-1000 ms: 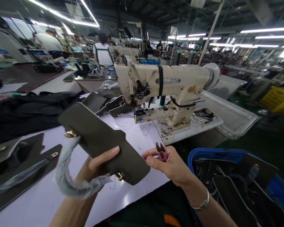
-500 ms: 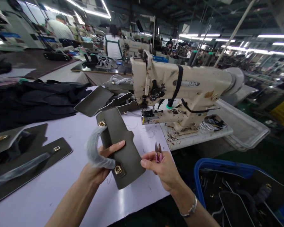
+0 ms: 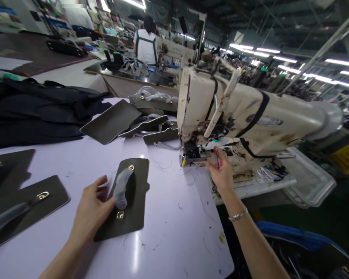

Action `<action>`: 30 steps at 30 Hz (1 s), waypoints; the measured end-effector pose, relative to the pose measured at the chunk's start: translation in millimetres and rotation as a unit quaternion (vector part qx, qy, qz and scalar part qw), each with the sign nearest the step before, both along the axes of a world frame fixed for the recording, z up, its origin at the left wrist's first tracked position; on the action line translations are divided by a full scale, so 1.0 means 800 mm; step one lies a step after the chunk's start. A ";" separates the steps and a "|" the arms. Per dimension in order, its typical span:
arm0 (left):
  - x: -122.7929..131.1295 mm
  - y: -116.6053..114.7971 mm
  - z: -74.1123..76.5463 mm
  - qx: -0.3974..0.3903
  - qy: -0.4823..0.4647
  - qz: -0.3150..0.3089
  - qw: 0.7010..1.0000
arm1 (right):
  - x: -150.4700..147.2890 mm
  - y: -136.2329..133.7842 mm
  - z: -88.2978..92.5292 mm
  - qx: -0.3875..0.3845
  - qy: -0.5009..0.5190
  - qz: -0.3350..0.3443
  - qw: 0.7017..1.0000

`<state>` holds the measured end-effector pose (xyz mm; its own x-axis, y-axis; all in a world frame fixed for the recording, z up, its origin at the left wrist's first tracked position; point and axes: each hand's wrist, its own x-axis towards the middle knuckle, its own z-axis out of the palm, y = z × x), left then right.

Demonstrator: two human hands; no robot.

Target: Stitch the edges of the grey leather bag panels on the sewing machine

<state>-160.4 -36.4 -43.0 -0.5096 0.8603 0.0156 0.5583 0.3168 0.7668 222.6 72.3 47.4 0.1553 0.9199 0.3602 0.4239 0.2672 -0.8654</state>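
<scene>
An olive leather bag panel (image 3: 133, 193) with gold rings and a plastic-wrapped handle (image 3: 121, 188) lies flat on the white table (image 3: 174, 232). My left hand (image 3: 91, 211) rests on its left side, fingers curled round the wrapped handle. My right hand (image 3: 221, 172), a bracelet on its wrist, reaches to the base of the cream sewing machine (image 3: 250, 116) and is closed on small pink thread snips (image 3: 218, 158), close to the needle area (image 3: 189, 155).
More olive panels lie at the left (image 3: 26, 205) and behind (image 3: 110, 122), beside a heap of black fabric (image 3: 31, 112). A blue bin (image 3: 302, 240) of panels stands at the lower right. A clear tray (image 3: 314, 182) sits right of the machine. Other people work at the back.
The panel was held up in my left hand and now lies flat on the table. My right hand moved forward with the snips to the machine. The view shifted closer and left.
</scene>
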 end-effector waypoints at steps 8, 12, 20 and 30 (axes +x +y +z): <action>0.020 -0.020 0.004 0.084 0.079 0.055 0.992 | 0.004 0.011 0.031 -0.112 0.253 0.047 0.960; 0.022 -0.020 0.003 0.097 0.069 0.084 0.989 | 0.021 -0.010 0.049 -0.131 0.331 0.094 0.930; 0.019 -0.021 0.001 0.097 0.051 0.088 0.990 | -0.022 -0.015 0.026 0.117 -0.223 0.077 0.965; 0.024 -0.025 0.009 0.078 0.022 0.063 0.995 | -0.037 0.020 0.075 0.160 -0.618 0.243 0.730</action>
